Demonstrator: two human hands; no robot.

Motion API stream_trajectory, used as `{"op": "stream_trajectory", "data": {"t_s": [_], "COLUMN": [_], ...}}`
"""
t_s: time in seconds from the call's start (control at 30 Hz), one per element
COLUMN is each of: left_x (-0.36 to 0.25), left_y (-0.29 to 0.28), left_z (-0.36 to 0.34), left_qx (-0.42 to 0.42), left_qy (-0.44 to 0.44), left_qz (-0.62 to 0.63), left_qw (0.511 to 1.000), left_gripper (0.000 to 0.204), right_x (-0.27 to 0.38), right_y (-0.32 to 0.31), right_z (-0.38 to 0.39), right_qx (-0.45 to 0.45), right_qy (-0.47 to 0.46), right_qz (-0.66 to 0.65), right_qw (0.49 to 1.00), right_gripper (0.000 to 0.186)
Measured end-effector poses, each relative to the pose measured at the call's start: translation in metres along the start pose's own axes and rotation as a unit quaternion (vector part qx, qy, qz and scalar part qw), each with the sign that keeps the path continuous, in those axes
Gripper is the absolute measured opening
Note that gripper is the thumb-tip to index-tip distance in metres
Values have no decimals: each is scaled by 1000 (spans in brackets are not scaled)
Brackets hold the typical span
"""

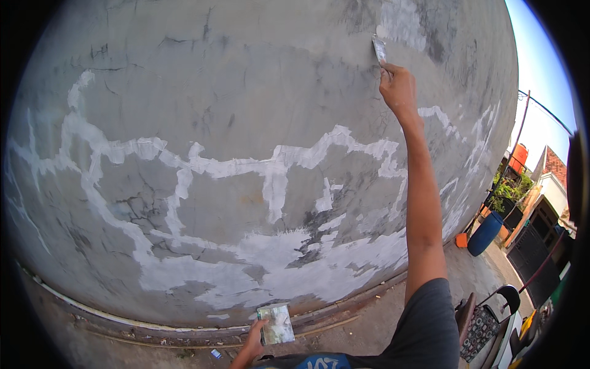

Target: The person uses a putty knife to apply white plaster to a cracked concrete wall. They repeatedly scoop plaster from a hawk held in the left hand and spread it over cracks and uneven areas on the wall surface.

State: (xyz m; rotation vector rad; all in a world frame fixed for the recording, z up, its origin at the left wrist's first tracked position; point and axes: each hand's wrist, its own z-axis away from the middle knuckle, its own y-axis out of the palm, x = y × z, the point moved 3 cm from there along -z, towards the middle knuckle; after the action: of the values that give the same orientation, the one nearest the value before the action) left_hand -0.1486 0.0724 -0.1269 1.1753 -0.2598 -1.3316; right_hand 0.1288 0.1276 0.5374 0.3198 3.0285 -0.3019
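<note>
My right hand is raised on an outstretched arm, fingers closed round the handle of a putty knife. Its whitish, smeared blade is up at the grey wall, just below a white patch; whether it touches the wall I cannot tell. Low down, near the foot of the wall, my left hand grips a small rectangular plate by its left edge. White and greenish smears of filler cover the plate. White filler runs in branching bands over cracks, with a broad patch lower down.
A pipe follows the base of the wall. To the right are a blue barrel, a small orange object and a patterned seat beside a partly seen motorbike. Plants and a dark gate stand farther back.
</note>
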Motion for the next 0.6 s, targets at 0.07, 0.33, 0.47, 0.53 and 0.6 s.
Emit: {"op": "stream_trajectory", "data": {"t_s": [0.07,0.33,0.47,0.53,0.6], "left_x": [-8,-9,-6,-2,-2], "left_y": [11,17,18,14,13], "left_z": [14,5,4,2,5], "left_qx": [-16,18,23,26,27], "left_qy": [-3,15,9,17,19], "left_qz": [4,-9,-9,-5,-15], "left_qw": [1000,1000,1000,1000,999], "left_gripper": [32,34,31,31,30], "right_x": [-1,9,18,24,13], "right_y": [-28,-48,-39,-50,-61], "right_z": [-18,-69,-39,-43,-47], "right_qx": [70,74,122,159,136], "right_qy": [14,31,28,57,60], "right_qz": [7,68,76,69,64], "right_qw": [997,994,989,983,987], "right_gripper": [26,28,29,28,28]}}
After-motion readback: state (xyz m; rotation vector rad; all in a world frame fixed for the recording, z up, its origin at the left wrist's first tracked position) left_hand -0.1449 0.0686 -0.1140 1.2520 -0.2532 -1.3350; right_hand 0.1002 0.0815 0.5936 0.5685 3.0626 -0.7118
